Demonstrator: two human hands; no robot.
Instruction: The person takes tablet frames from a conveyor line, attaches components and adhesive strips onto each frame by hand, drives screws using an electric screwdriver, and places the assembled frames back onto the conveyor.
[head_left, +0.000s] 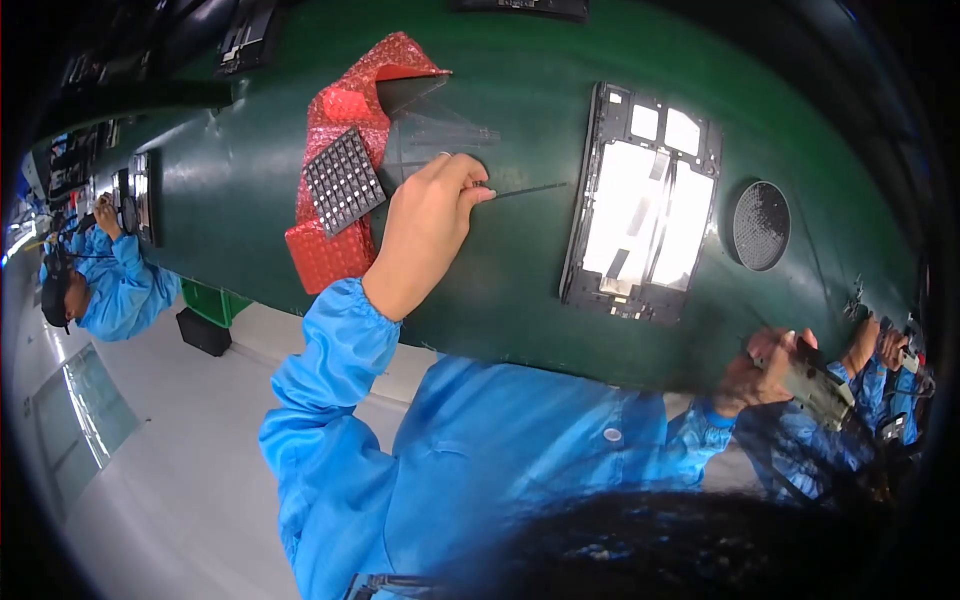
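My left hand (430, 215) is closed in a pinch over the green table, left of the device frame. A thin dark strip (530, 189) sticks out from its fingertips, pointing right. The black device frame (583, 225) has bright reflective panels and lies flat, apart from the strip's tip. At the lower right is my right hand (765, 368), smeared by motion. Its fingers seem wrapped round a flat grey-green part (820, 388) whose kind I cannot make out. Beside my left wrist, a black tray of small square cells (344, 183) rests on red bubble wrap (330, 258).
A round dish (762, 225) with dark speckles stands right of the frame. Clear film (440, 132) lies behind my left hand. Co-workers' hands (875, 345) are at the far right; another person (115, 270) works at the far left. A green crate (207, 300) stands below the table edge.
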